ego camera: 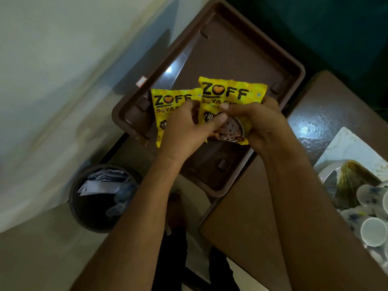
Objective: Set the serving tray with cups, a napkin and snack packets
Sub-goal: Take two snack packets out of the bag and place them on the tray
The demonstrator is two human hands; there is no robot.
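Snack packets, the left packet [168, 106] in our left hand [184, 131] and the right packet [231, 95] pinched by our right hand [260, 124], hover above the bare serving tray [231, 49]; we should part them and lay them flat toward twelve o'clock.

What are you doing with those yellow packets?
A person is holding two yellow snack packets above a brown serving tray. The left hand grips the left packet, and the right hand grips the right packet, which overlaps the other one. The bare part of the tray holds nothing yet. Paper cups wait in a pile on the table at the right, and a dark bin with crumpled paper stands on the floor at the left.
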